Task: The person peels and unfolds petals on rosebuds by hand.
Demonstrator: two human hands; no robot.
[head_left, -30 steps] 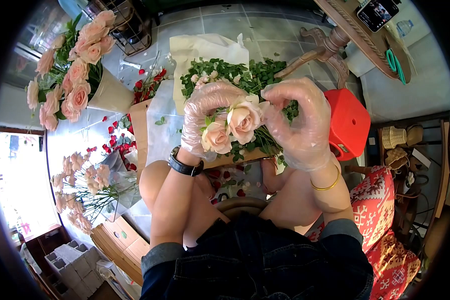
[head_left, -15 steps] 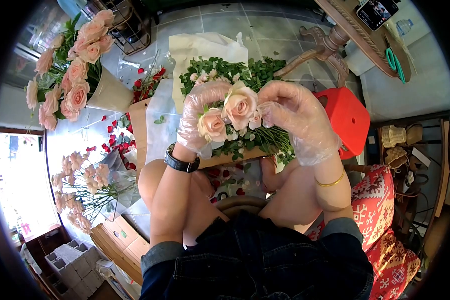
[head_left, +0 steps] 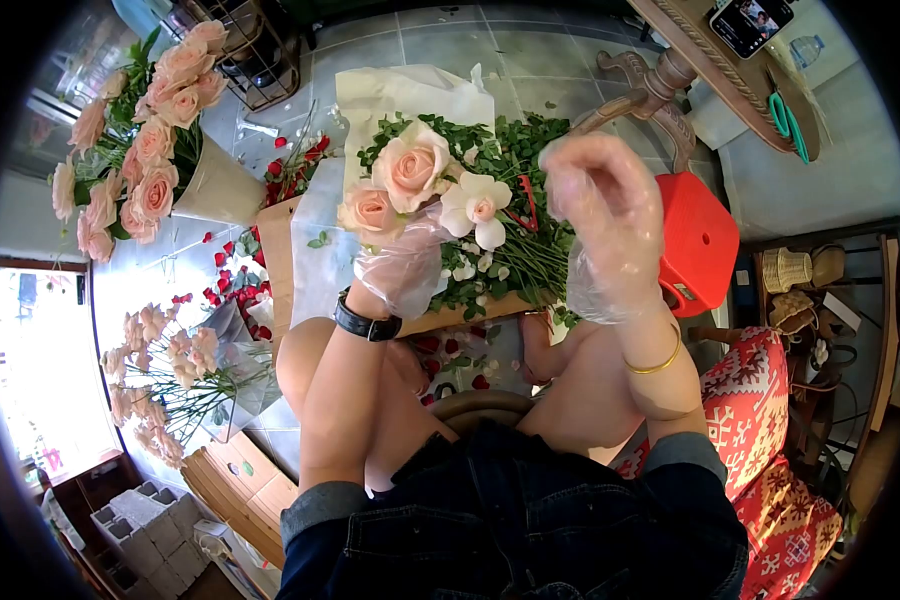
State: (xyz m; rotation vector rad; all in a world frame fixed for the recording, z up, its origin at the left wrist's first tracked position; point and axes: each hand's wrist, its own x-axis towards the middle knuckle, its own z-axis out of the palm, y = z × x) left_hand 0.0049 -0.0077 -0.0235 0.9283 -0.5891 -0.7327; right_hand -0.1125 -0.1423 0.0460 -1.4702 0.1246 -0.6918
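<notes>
clearly, the gloved left hand (head_left: pixel 405 265) holds two pale peach roses (head_left: pixel 410 165), blooms facing up near the middle of the frame, with a pinkish-white flower (head_left: pixel 481 210) just beside them. the gloved right hand (head_left: pixel 613 220), right of centre, is curled inward; whether it grips anything cannot be told. behind lie leafy green stems (head_left: pixel 535 140) and pale paper (head_left: pixel 370 95). farther out, a red stool (head_left: pixel 712 245) stands at right, and a cream vase (head_left: pixel 225 188) of pink roses (head_left: pixel 157 190) at upper left.

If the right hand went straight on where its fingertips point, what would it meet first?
Likely the green leaves left of the right hand, though depth is unclear; it might pass above them.
</notes>
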